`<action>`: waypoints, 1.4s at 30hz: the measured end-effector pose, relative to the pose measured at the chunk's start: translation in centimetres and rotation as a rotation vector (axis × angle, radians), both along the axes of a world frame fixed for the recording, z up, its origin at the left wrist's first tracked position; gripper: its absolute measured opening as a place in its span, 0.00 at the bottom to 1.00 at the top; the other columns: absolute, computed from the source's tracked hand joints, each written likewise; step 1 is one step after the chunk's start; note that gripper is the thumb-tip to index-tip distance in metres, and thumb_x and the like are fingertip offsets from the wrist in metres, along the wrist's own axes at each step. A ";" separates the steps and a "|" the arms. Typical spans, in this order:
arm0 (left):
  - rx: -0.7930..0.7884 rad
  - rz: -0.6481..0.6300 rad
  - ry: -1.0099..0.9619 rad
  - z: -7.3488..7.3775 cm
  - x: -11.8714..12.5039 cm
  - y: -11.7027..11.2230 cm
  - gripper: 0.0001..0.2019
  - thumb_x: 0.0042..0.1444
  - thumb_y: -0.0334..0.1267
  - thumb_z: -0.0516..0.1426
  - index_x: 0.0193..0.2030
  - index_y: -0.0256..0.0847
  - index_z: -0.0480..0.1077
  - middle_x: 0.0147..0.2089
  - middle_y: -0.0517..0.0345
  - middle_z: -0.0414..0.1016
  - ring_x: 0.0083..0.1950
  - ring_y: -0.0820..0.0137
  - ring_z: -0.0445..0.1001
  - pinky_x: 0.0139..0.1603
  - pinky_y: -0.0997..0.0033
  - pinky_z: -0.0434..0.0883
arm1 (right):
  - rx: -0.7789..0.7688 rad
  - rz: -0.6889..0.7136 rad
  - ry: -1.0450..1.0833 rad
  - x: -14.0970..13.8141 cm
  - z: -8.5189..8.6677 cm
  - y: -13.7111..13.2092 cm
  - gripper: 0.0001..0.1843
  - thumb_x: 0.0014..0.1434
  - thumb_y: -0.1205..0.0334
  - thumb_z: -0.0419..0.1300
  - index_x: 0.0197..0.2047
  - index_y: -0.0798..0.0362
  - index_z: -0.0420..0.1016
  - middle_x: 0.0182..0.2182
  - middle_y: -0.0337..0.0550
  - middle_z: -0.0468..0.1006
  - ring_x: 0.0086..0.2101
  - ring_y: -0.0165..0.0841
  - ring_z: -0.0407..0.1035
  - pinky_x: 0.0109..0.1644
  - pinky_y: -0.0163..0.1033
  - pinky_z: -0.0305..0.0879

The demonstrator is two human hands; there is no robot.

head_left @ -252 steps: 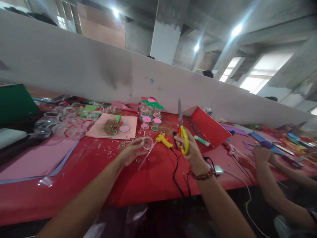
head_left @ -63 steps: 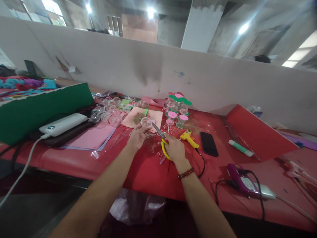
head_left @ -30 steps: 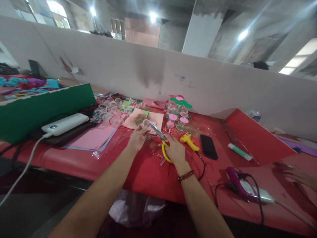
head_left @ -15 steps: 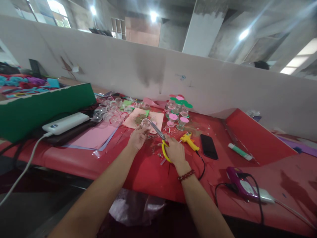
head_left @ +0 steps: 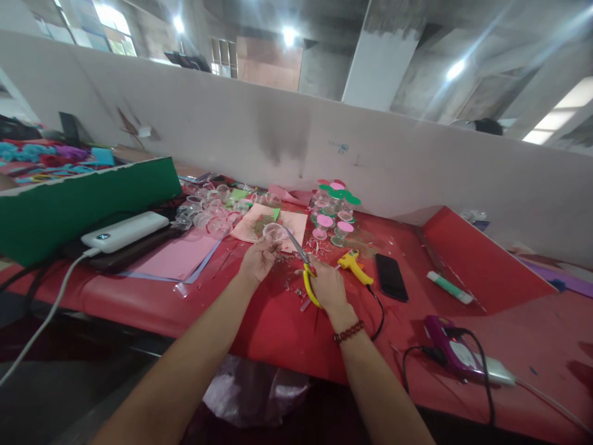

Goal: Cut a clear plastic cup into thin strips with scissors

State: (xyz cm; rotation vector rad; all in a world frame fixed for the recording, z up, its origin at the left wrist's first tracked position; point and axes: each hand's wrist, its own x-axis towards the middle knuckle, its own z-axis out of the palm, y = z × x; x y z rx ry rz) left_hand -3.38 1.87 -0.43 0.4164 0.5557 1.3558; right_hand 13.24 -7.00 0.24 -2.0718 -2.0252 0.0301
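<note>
Left of frame: white pwr bank point(head_left: 125, 232) lying nr green board point(head_left: 92, 207). Left of ctr, mid-height: heap of clear cups point(head_left: 210, 215) sitting on red desk point(head_left: 273, 327). Ctr: L hand point(head_left: 259, 256) holding clear cup point(head_left: 274, 232), fingers pinching it, in front of peach sheet point(head_left: 246, 222). Just R of ctr: R hand point(head_left: 330, 287) gripping yellow-handled scissors point(head_left: 307, 272), fingers clasping handles, scissors pointing up-left, nr held cup; can't tell if touching. Further R: yellow glue gun point(head_left: 356, 267) lying, then dark phone point(head_left: 391, 278).

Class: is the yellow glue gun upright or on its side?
On its side: the yellow glue gun lies flat along the red tabletop.
</note>
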 end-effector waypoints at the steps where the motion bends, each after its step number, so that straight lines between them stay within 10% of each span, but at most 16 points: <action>1: 0.010 -0.012 0.000 0.0 0.0 -0.1 0.09 0.53 0.24 0.55 0.41 0.35 0.70 0.31 0.57 0.75 0.28 0.77 0.74 0.33 0.79 0.74 | 0.003 -0.005 0.006 0.1 0.0 0.1 0.27 0.66 0.44 0.46 0.64 0.45 0.59 0.41 0.46 0.78 0.40 0.35 0.74 0.39 0.34 0.63; 9: -0.001 0.019 0.030 0.2 -0.2 -0.2 0.09 0.51 0.24 0.58 0.38 0.38 0.69 0.30 0.60 0.74 0.30 0.76 0.75 0.35 0.78 0.73 | 0.017 -0.110 -0.062 -0.3 1.0 -0.2 0.29 0.65 0.41 0.45 0.65 0.41 0.55 0.53 0.48 0.70 0.44 0.37 0.72 0.40 0.37 0.66; 42: 0.022 -0.006 -0.017 0.1 -0.1 -0.2 0.09 0.54 0.24 0.55 0.40 0.37 0.69 0.32 0.57 0.75 0.31 0.76 0.75 0.36 0.78 0.73 | 0.033 -0.024 0.029 -0.1 0.1 -0.2 0.28 0.65 0.45 0.50 0.65 0.42 0.59 0.48 0.46 0.76 0.41 0.36 0.74 0.41 0.35 0.65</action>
